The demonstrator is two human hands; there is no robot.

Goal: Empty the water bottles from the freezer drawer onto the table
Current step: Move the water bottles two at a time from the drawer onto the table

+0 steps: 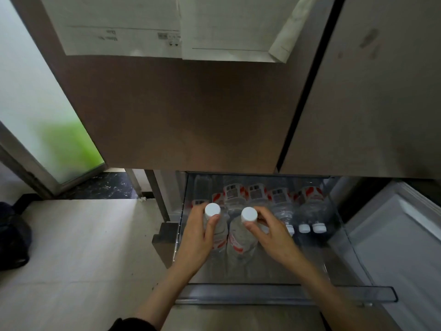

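Note:
The clear freezer drawer (286,295) is pulled out below the fridge doors. My left hand (199,237) grips an upright water bottle (220,231) with a white cap and red-and-white label, just below its neck. My right hand (272,235) holds a second upright bottle (239,240) near its cap. Both bottles stand in the drawer's front left part. Several more bottles (281,206) lie on their sides further back and to the right, caps towards me.
The closed fridge doors (191,111) hang over the drawer, with papers (124,27) stuck on them. An open white door panel (401,240) stands at the right. Pale floor (83,247) lies to the left, with a dark bag (13,237) at its edge.

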